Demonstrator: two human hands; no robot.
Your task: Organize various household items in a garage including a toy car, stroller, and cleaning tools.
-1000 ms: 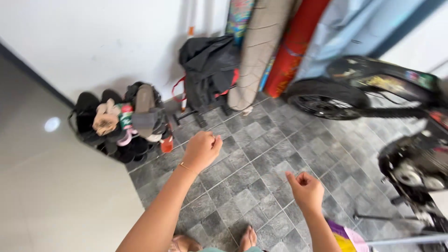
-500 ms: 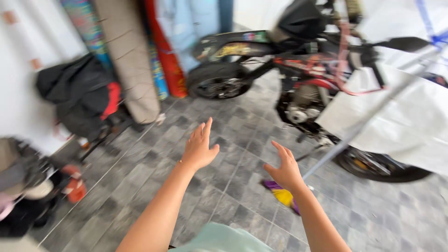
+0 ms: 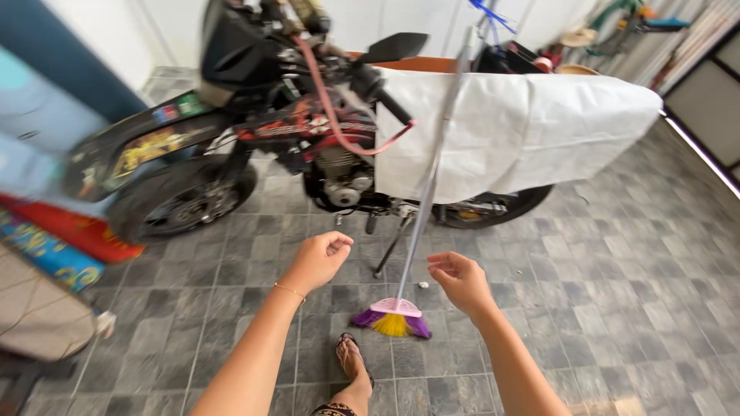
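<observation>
Bright, even daylight fills the scene, strongest toward 1 o'clock. Shadows are soft. Motion blur smears the rolled mats [image 3: 46,246] at 9 o'clock; wide-angle distortion bends the edges.

Both hands, left hand [image 3: 317,260] & right hand [image 3: 460,280], empty, flank broom [image 3: 395,317] by motorcycle [image 3: 308,146].

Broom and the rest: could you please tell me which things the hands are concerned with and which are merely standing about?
In hand:
- broom, upright between both hands
- left hand and right hand, empty, either side of its handle

Standing about:
- motorcycle
- white sheet draped over it
- rolled mats
</observation>
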